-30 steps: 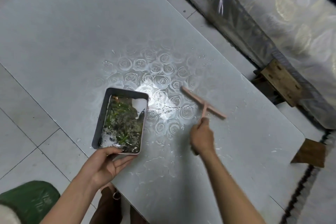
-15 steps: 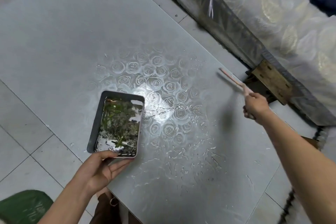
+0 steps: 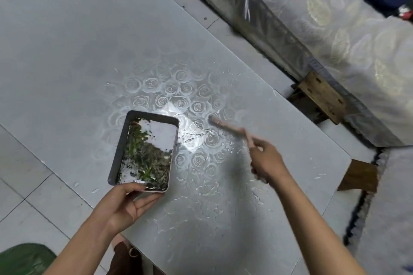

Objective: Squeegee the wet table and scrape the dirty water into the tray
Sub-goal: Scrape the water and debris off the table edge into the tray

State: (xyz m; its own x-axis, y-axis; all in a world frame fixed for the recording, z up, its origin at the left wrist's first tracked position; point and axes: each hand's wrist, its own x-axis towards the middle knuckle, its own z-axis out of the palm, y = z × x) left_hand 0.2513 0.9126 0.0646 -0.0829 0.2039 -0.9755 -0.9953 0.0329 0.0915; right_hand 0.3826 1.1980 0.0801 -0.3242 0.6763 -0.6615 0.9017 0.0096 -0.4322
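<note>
A spill is judged the main risk. The dark rectangular metal tray [image 3: 121, 147], loaded with murky water and green scraps, is held at the near edge of the pale grey rose-embossed table [image 3: 89, 51]. A hard sweep against its rim could tip it or slosh the contents back out. Water could also be driven past the tray's side if the blade is badly angled (the beads and streaks of water [image 3: 201, 192] lie mostly to its right). The tray's near rim is pinched by the left hand [image 3: 127, 203], thumb on top, fingers extended beneath. The pink T-shaped squeegee [image 3: 225, 127] is gripped by its handle in the clenched right hand [image 3: 266, 163]. Its blade lies just right of the tray, but contact with the table cannot be told through the blur.
</note>
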